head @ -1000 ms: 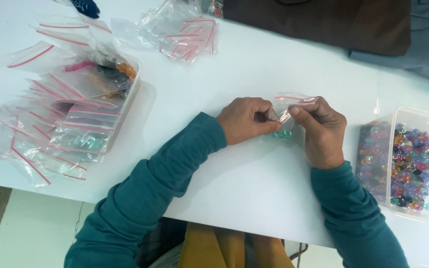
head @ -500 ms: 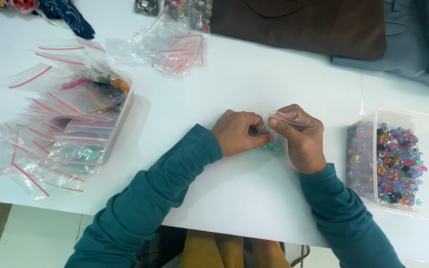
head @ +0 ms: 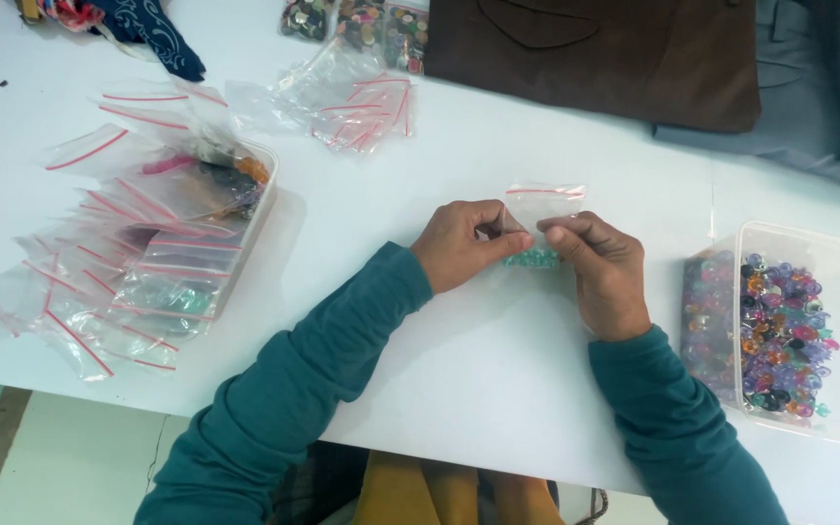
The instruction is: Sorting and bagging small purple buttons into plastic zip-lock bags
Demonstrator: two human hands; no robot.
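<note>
I see both hands mid-desk, pinching one small clear bag: left hand nips its left edge w/ thumb + forefinger, right hand nips the right. Bag held just above desk, teal beads at bottom, red strip up top. Bead tub to the right; tray of bags well left.

Bare table — tub rightward
</note>
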